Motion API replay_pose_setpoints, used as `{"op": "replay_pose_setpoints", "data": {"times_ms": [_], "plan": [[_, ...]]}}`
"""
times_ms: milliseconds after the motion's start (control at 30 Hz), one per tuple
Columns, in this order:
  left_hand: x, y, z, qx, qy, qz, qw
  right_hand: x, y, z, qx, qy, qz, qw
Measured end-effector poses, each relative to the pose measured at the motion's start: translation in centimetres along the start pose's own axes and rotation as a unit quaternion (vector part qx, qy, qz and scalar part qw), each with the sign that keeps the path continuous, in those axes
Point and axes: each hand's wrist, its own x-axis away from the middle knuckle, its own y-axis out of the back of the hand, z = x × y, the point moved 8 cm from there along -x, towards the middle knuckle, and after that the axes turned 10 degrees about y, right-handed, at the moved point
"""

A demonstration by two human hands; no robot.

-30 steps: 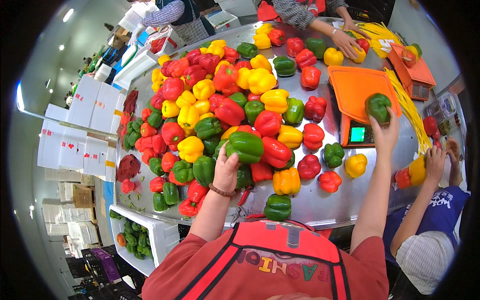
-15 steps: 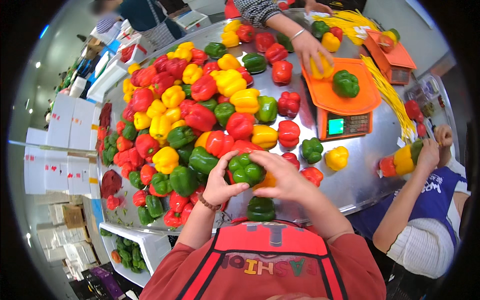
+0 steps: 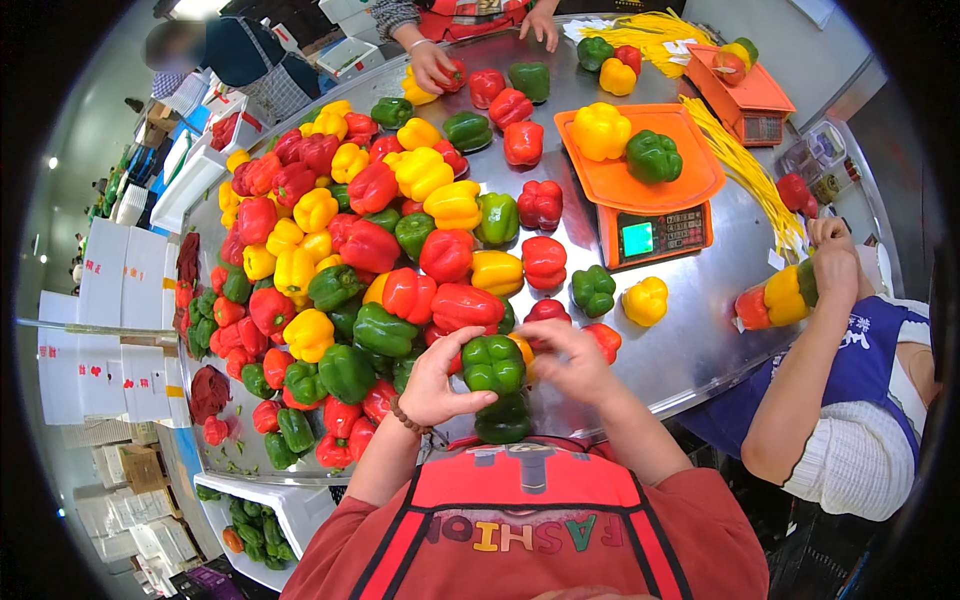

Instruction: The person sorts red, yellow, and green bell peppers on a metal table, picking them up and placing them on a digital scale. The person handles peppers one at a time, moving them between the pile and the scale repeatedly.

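My left hand (image 3: 440,378), with a beaded bracelet at the wrist, grips a green bell pepper (image 3: 493,364) between thumb and fingers. Just to its right my right hand (image 3: 575,362) is open, fingers curved and apart, with no pepper seen in its grasp. Below the held pepper, close to my apron, a dark green bell pepper (image 3: 503,418) lies at the table's near edge. A large pile of red, yellow and green bell peppers (image 3: 372,243) spreads to the left. Right of centre, a yellow bell pepper (image 3: 601,131) and a green bell pepper (image 3: 654,157) sit on the orange scale (image 3: 655,200).
A co-worker at right handles a row of peppers (image 3: 777,300). Another person's hand (image 3: 430,65) touches peppers at the far edge. Yellow strips (image 3: 745,170) lie beyond the scale, near a second orange scale (image 3: 745,95). A white foam box (image 3: 300,500) stands lower left.
My right hand has come away from the green pepper, which stays in my left. The far person's hand has let go of the yellow pepper on the scale and moved left to other peppers.
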Motion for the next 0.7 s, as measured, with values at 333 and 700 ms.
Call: {"op": "replay_pose_setpoints", "data": {"times_ms": [333,700], "plan": [[-0.2,0.2,2.5,0.158,0.037,-0.013,0.987,7.1,13.5,-1.0,0.344,-0.044,-0.234,0.908],[0.5,-1.0,4.7,0.342,0.027,0.022,0.939,0.1,5.1,-0.6,0.279,0.015,-0.093,0.956]]}}
